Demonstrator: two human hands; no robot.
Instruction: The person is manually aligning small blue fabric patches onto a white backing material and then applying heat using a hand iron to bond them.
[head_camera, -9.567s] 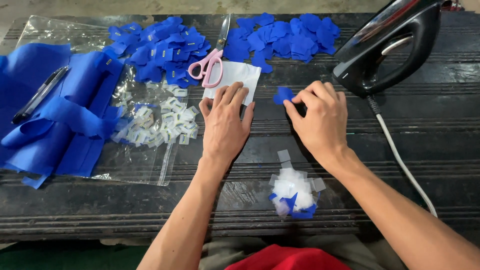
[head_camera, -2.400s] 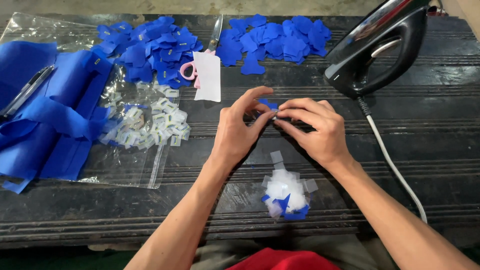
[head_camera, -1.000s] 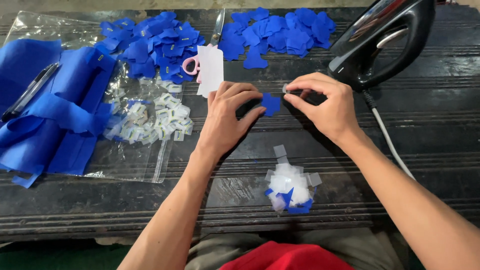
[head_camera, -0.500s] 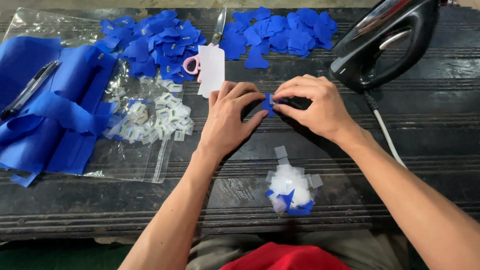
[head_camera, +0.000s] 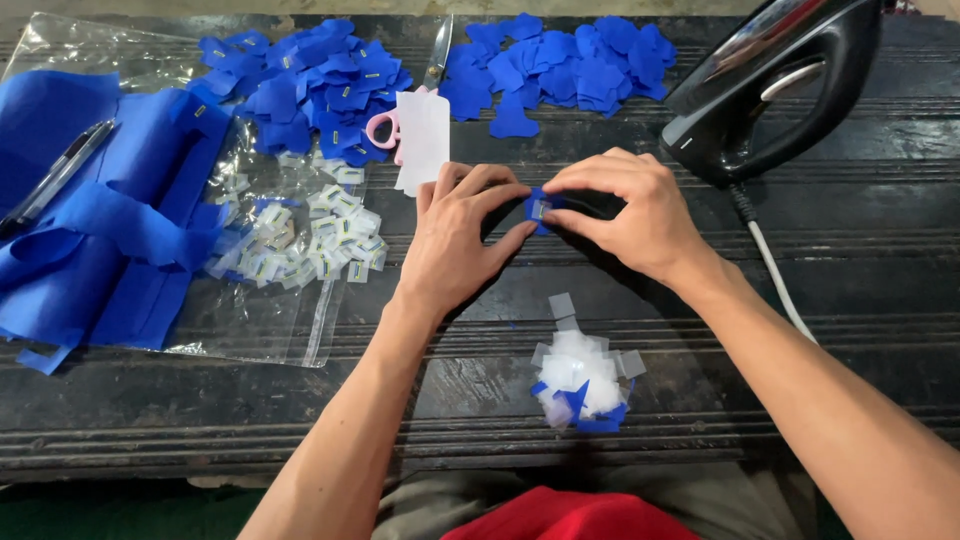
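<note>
A single camera sits on the person's head and looks steeply down and forward over a dark slatted table (head_camera: 820, 300), close enough that both forearms run in from the bottom edge and the left hand (head_camera: 460, 240) and right hand (head_camera: 630, 215) meet near the middle of the frame. The far edge of the table lies along the top of the view, where the blue fabric pieces (head_camera: 320, 85) and the black iron (head_camera: 780, 80) sit, while the person's lap shows at the very bottom. There is no second view, so nothing is shared between cameras.
</note>
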